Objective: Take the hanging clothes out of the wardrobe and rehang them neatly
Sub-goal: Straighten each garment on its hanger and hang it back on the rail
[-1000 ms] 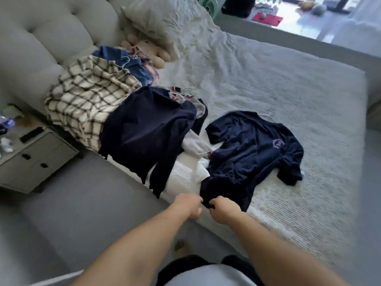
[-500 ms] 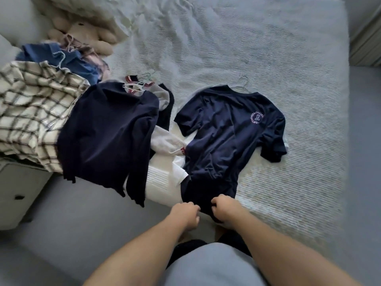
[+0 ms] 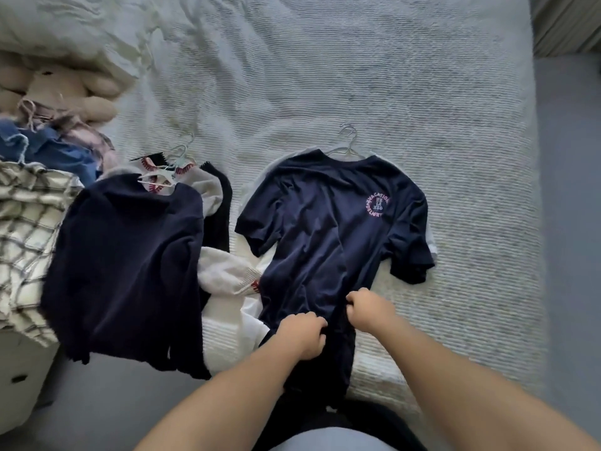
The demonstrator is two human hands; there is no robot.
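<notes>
Head view: both hands, left hand (image 3: 304, 333) and right hand (image 3: 369, 309), are pinching the hem of the navy T-shirt (image 3: 328, 229), lying on its hanger (image 3: 348, 143) near the bed (image 3: 422, 92)'s near edge; being soft, light, limp, it is probably best gripped at hem or shoulders

Bare forearms (image 3: 227, 392), grey top (image 3: 328, 441), dk bottoms (image 3: 367, 418)

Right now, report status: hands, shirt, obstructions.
Left hand and right hand both grip navy T-shirt at lower hem. Shirt flat on bed, on its hanger. Clothes pile alongside, left.
</notes>
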